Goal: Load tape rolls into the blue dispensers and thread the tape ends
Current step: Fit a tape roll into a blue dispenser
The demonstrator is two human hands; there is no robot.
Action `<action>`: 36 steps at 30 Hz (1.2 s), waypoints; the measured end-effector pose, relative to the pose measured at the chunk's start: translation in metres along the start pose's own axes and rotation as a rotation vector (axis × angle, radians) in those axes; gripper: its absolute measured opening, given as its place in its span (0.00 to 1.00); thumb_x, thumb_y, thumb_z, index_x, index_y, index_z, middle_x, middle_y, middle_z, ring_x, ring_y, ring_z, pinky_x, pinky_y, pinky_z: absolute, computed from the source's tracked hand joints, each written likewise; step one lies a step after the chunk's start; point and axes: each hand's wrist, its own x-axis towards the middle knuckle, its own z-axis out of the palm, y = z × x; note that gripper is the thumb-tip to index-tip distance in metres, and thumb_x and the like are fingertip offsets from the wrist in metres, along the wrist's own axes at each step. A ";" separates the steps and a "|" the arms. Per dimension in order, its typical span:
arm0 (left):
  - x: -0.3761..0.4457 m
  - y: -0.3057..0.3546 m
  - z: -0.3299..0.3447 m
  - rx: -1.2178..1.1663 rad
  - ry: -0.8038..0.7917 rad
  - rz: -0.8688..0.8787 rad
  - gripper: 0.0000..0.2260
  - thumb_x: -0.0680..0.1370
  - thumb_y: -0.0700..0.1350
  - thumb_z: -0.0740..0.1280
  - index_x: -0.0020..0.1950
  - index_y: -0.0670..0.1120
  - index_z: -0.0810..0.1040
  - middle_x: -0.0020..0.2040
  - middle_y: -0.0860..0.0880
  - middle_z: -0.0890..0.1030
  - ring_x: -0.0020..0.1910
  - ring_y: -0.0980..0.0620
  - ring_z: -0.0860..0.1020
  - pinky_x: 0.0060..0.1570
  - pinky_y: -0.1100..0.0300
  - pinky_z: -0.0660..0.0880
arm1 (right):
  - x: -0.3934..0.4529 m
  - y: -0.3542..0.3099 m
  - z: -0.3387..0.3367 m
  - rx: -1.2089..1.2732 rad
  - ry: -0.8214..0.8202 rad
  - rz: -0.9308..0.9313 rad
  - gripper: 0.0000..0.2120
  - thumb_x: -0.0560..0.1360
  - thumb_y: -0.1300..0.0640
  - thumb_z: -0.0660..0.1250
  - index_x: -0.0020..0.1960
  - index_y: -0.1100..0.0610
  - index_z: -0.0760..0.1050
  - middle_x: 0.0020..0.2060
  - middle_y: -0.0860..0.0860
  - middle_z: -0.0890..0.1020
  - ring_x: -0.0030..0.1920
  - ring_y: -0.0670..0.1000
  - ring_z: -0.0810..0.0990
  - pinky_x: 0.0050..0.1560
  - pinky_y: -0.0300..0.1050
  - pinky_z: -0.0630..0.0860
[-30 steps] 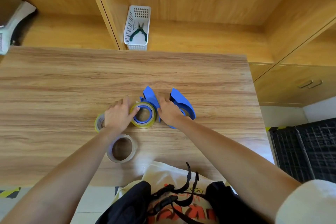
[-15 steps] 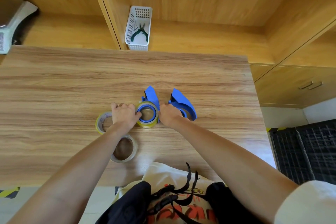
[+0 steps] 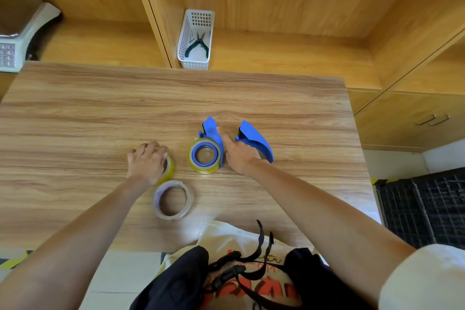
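Note:
Two blue dispensers lie on the wooden table [image 3: 75,113]. The left dispenser [image 3: 211,131] has a yellowish tape roll [image 3: 205,170] seated on its blue hub. The right dispenser [image 3: 255,139] holds no roll that I can see. My right hand [image 3: 239,153] rests between them, its forefinger stretched along the left dispenser's blade end. My left hand [image 3: 148,161] covers a second yellowish roll [image 3: 169,170] to the left, fingers curled over it. A clear roll [image 3: 172,200] lies flat nearer to me.
A white basket [image 3: 196,38] with green-handled pliers stands on the shelf behind the table. A grey scale [image 3: 15,40] sits at the far left. A black crate [image 3: 425,209] stands on the floor at the right. Cabinet doors are at the right.
My left hand left the loaded roll and moved left onto the other yellowish roll. My right hand's forefinger has stretched out along the left dispenser.

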 end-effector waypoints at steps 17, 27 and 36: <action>0.000 -0.028 -0.022 0.226 0.157 0.021 0.15 0.70 0.34 0.67 0.51 0.50 0.72 0.49 0.50 0.81 0.51 0.44 0.81 0.64 0.47 0.62 | -0.013 0.060 -0.035 -0.031 0.130 0.133 0.15 0.80 0.59 0.52 0.58 0.56 0.76 0.57 0.57 0.80 0.56 0.61 0.79 0.56 0.53 0.76; 0.036 0.066 -0.099 -0.049 0.360 0.309 0.04 0.75 0.43 0.70 0.48 0.47 0.78 0.49 0.46 0.85 0.50 0.42 0.82 0.64 0.48 0.60 | -0.003 0.073 -0.069 0.148 0.105 0.061 0.11 0.82 0.52 0.52 0.54 0.50 0.73 0.52 0.53 0.83 0.51 0.56 0.80 0.55 0.55 0.77; 0.044 0.185 -0.102 0.007 0.179 0.573 0.06 0.74 0.50 0.71 0.49 0.51 0.82 0.47 0.50 0.86 0.54 0.47 0.80 0.67 0.52 0.57 | -0.022 0.065 -0.072 0.213 0.093 -0.043 0.16 0.75 0.37 0.63 0.49 0.49 0.77 0.38 0.48 0.86 0.41 0.50 0.83 0.43 0.46 0.74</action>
